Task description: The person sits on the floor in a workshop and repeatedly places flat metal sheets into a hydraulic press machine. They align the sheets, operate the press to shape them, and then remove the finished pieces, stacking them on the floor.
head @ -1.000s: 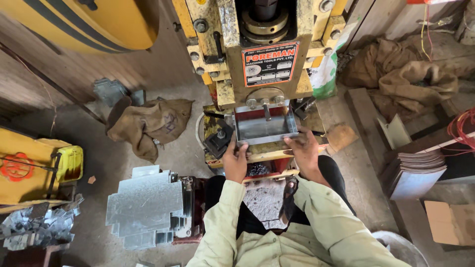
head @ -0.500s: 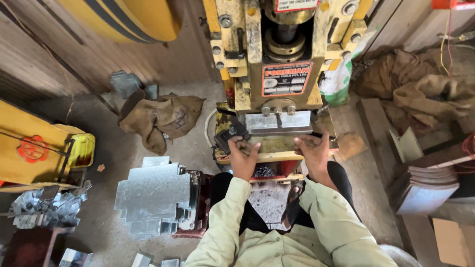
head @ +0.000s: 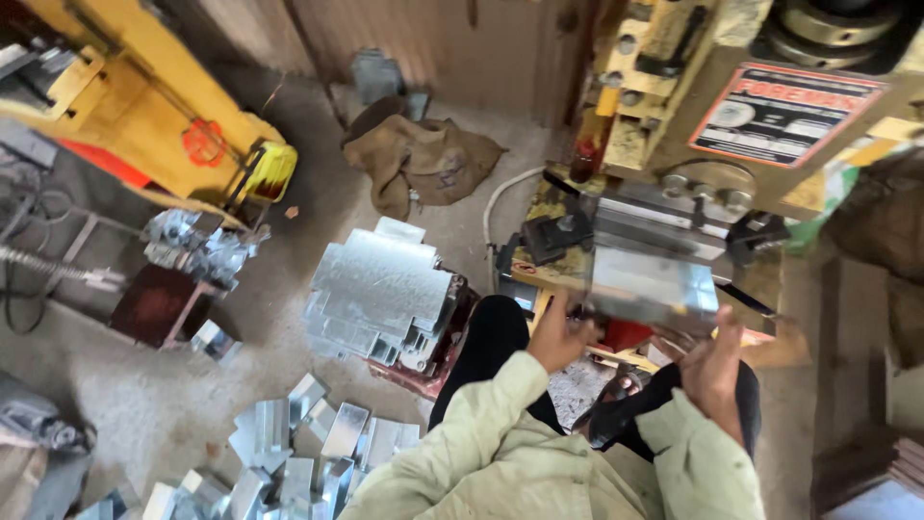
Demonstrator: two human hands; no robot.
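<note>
Concrete floor [head: 173, 404], bent metal pieces [head: 289, 462], burlap sack [head: 419, 159], stacked sheets [head: 380, 289]

Dusty concrete floor [head: 289, 318] (littered); brown wall [head: 433, 39], perhaps wooden; burlap sack [head: 419, 159] lying below it.

The one camera sits on my head and looks steeply down over my pale sleeves, close above my lap. It faces the yellow press machine [head: 770, 125] at the upper right of the frame, with the floor [head: 144, 404] spreading well below across the left and lower left.
</note>
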